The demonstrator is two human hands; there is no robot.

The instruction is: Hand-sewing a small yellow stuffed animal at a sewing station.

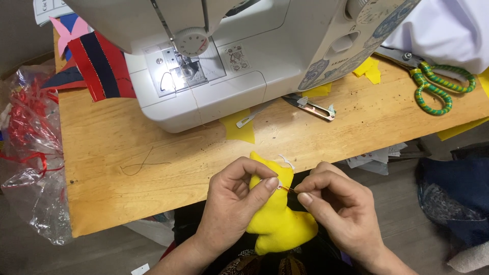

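My left hand grips a stuffed yellow felt shape, pinching its upper edge between thumb and forefinger. White stuffing shows at the top of the shape. My right hand pinches a thin needle whose tip sits at the seam right beside my left thumb. Both hands are held over my lap, just in front of the wooden table's near edge.
A white sewing machine stands at the back of the table with its lamp lit. Yellow felt scraps, a thread snipper and green-handled scissors lie nearby. Red and navy felt pieces lie left, beside a clear plastic bag.
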